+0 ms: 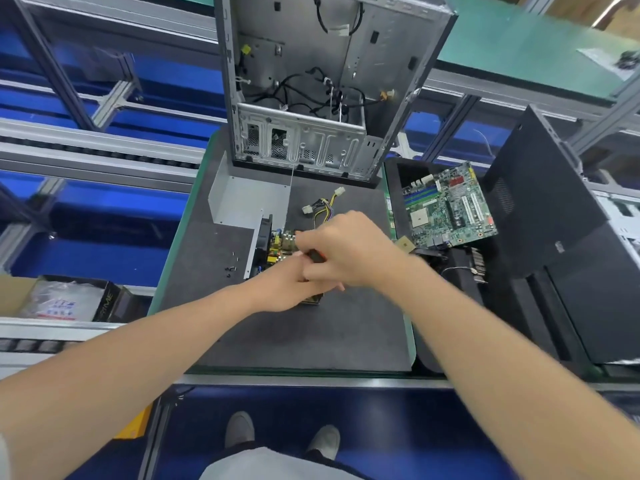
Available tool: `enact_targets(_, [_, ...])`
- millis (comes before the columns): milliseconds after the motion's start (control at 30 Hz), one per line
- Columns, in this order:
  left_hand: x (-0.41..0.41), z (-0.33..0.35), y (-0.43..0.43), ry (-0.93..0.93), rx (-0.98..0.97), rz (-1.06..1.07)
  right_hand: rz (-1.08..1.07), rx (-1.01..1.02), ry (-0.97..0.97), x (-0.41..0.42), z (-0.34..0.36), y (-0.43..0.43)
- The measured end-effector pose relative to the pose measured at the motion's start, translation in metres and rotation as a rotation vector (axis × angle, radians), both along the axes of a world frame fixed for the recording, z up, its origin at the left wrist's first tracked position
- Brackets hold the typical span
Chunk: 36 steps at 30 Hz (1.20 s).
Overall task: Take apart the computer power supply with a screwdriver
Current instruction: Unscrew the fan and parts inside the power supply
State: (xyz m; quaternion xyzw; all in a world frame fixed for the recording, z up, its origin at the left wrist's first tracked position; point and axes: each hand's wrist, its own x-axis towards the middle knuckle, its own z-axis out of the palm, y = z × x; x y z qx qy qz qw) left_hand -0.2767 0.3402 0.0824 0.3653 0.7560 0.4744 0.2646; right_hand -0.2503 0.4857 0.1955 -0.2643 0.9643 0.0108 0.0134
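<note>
Both hands were found together over the opened power supply (277, 247) at the centre of the counter (311, 341), the right hand (349, 251) curled round the screwdriver (316, 256), the grip of the left hand (287, 289) not discernible, and the loose screws (231, 263) at nine o'clock could be scattered by a slipped tip.

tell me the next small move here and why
Probably turn the screwdriver to back out a screw holding the circuit board. The grey cover already lies off to the side, loose screws sit on the mat, the board is exposed, and the right hand grips the screwdriver over it while the left hand rests on the power supply.
</note>
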Motion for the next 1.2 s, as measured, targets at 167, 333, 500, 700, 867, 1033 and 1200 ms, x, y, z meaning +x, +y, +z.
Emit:
enact_targets(167, [0.001,0.003,0.002,0.097,-0.035,-0.003,0.181,0.031,-0.167,-0.015,0.021,0.015])
enact_targets(333, [0.002,0.001,0.000,0.036,-0.008,0.006,-0.445,-0.025,0.049,0.004,0.000,-0.013])
enact_targets(500, [-0.001,0.000,0.000,0.021,-0.023,0.023,-0.536,-0.065,0.052,0.002,-0.014,-0.022])
enact_targets(700, [-0.004,0.006,-0.002,0.037,-0.064,-0.060,0.220,0.048,-0.197,-0.018,0.014,0.017])
enact_targets(867, [-0.004,0.009,-0.003,0.079,-0.063,-0.073,0.230,0.020,-0.195,-0.017,0.014,0.016])
enact_targets(1033, [-0.001,0.007,0.002,0.062,0.009,-0.023,-0.450,0.014,0.087,0.009,-0.002,-0.015])
enact_targets(1200, [-0.001,0.006,0.002,0.036,-0.018,0.009,-0.542,0.039,0.109,0.001,-0.011,-0.026])
